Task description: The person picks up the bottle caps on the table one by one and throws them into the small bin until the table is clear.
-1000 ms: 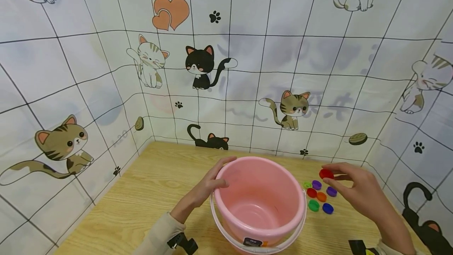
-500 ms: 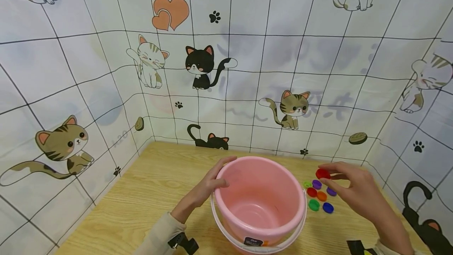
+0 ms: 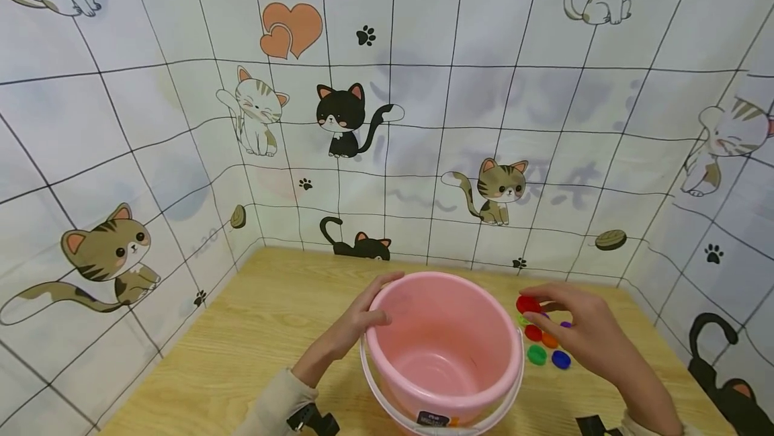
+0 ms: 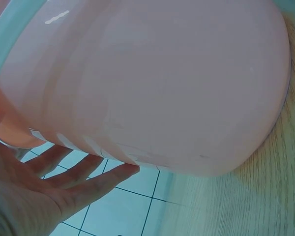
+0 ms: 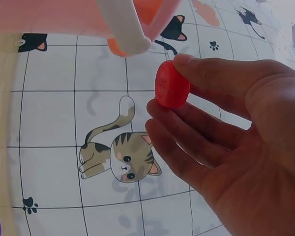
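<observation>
A pink bucket (image 3: 445, 401) with a white handle (image 3: 377, 392) stands on the table, tilted toward me, its inside bare. My left hand (image 3: 346, 330) grips its left rim, thumb over the edge and fingers along the outer wall; the left wrist view shows those fingers (image 4: 101, 184) against the bucket's side. Just right of the rim, my right hand (image 3: 595, 338) pinches a red bottle cap (image 5: 172, 84) between thumb and fingertips, above the table. Beneath it lie loose caps: a red cap (image 3: 533, 333), a green cap (image 3: 536, 355), a blue cap (image 3: 561, 359) and an orange cap (image 3: 549, 340).
Purple caps (image 3: 566, 324) and a light green cap (image 3: 523, 320) are partly hidden by my right hand. The wood-grain table (image 3: 266, 328) meets a white grid cloth (image 3: 417, 120) printed with cats, which encloses the back and both sides.
My right hand has moved left with the red bottle cap, from above the loose caps to near the bucket's rim. The left hand and bucket have stayed in place.
</observation>
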A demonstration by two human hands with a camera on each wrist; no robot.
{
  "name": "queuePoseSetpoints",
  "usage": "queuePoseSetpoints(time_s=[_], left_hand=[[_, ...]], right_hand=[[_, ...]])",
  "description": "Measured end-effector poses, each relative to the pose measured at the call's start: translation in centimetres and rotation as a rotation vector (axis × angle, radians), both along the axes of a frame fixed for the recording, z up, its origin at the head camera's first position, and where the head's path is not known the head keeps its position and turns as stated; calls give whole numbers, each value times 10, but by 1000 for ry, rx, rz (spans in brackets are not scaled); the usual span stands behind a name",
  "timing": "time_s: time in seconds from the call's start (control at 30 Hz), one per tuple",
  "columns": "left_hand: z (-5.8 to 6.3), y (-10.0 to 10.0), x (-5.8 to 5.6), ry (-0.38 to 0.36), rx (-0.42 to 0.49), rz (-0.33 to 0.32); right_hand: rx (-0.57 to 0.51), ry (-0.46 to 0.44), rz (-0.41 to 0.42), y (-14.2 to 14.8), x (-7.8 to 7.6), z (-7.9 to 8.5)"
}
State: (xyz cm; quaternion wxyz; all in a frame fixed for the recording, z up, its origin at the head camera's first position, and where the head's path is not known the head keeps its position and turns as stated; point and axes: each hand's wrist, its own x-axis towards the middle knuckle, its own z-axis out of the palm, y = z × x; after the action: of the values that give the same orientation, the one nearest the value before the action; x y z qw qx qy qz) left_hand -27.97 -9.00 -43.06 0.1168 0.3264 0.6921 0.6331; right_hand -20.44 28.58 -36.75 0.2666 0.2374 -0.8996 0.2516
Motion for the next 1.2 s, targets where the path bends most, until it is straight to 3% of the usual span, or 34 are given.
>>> queuePoseSetpoints(time_s=[0.5, 1.2], left_hand=[[1, 0, 1, -8, -3, 2], [2, 1, 1, 9, -1, 3]], right_hand=[[66, 54, 123, -26, -11, 13], [118, 62, 256, -55, -29, 49]])
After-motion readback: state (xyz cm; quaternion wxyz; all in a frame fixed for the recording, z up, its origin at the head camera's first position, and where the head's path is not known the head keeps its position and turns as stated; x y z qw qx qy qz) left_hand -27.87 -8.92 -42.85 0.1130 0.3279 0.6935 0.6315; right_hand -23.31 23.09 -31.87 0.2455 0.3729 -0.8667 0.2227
